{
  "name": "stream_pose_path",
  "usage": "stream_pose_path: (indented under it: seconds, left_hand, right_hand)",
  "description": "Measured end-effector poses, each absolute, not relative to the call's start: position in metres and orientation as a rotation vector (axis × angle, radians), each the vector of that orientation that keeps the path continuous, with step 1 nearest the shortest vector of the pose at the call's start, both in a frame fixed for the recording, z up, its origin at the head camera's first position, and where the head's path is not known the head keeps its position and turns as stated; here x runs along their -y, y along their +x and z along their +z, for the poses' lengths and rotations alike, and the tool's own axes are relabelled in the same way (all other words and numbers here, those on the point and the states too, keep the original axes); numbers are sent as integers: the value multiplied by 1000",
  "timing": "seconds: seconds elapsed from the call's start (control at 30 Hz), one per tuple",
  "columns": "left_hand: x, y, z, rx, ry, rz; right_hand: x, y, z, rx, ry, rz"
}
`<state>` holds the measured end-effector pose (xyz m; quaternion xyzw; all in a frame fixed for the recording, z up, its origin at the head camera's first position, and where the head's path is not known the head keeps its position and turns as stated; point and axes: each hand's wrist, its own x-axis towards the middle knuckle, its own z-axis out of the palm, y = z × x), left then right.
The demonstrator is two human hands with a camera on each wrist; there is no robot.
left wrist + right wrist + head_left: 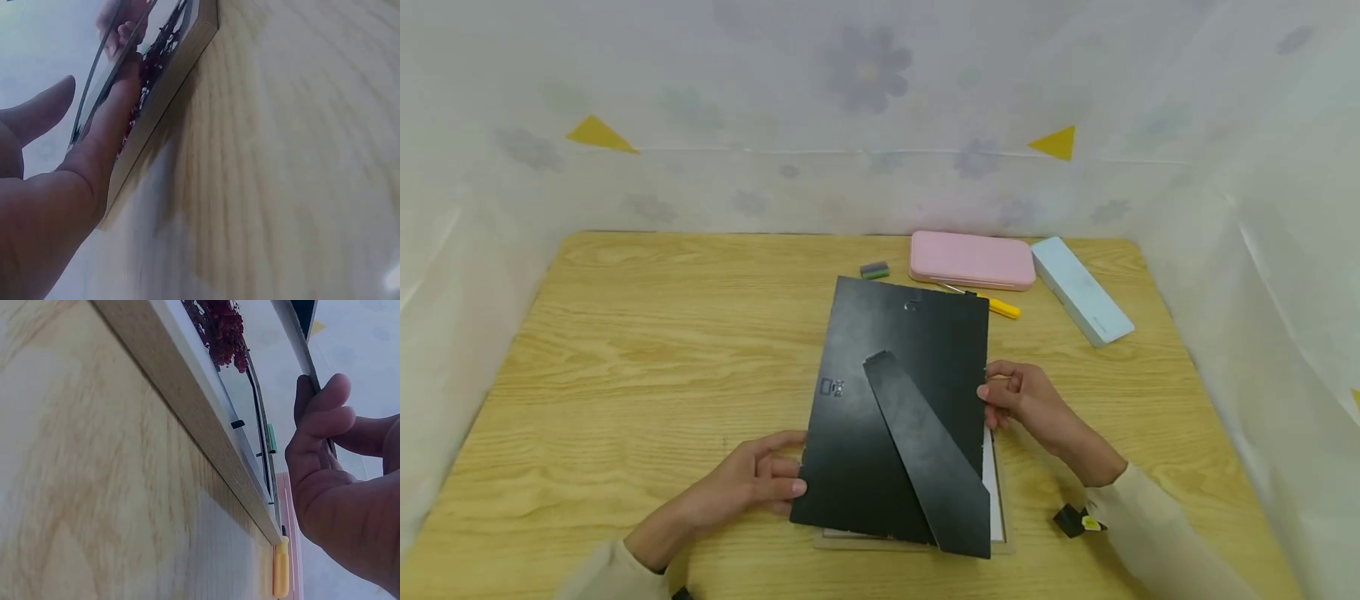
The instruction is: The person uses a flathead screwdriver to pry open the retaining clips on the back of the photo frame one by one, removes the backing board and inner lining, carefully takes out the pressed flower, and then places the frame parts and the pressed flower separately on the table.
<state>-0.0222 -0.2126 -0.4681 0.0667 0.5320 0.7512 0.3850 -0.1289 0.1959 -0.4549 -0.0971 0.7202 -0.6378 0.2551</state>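
A black picture-frame backing board (850, 450) is held at both long sides, over a light wooden picture frame (1006, 508). Its easel leg (928, 458) slants across the upper face. My left hand (745, 483) grips the lower left edge, thumb on top and fingers underneath. At the right edge, my right hand (1030, 408) pinches the board between thumb and fingers. Dark red dried flowers (225, 337) lie inside the frame in the right wrist view, with a small black tab (238, 424) at its inner edge. From above, the board hides most of the frame.
Behind the board lie a pink case (972, 260), a yellow-handled tool (1003, 308) and a small green-and-grey block (874, 271). A pale blue box (1082, 292) sits at the back right. Patterned white sheeting (865, 192) surrounds the wooden table (625, 358).
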Motion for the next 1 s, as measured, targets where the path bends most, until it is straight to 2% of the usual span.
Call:
stream_pose_path:
  seconds: [0.33, 0.6, 1.0]
  left_hand:
    - [208, -16, -470, -1549, 127, 1909]
    - [210, -14, -464, -1819, -71, 1932]
    - [223, -12, -460, -1923, -204, 1963]
  right_hand:
    - [-192, -130, -455, -1961, -264, -1720]
    - [-181, -134, -452, -1968, -213, -1699]
    - [-181, -135, -450, -1979, -289, -1659]
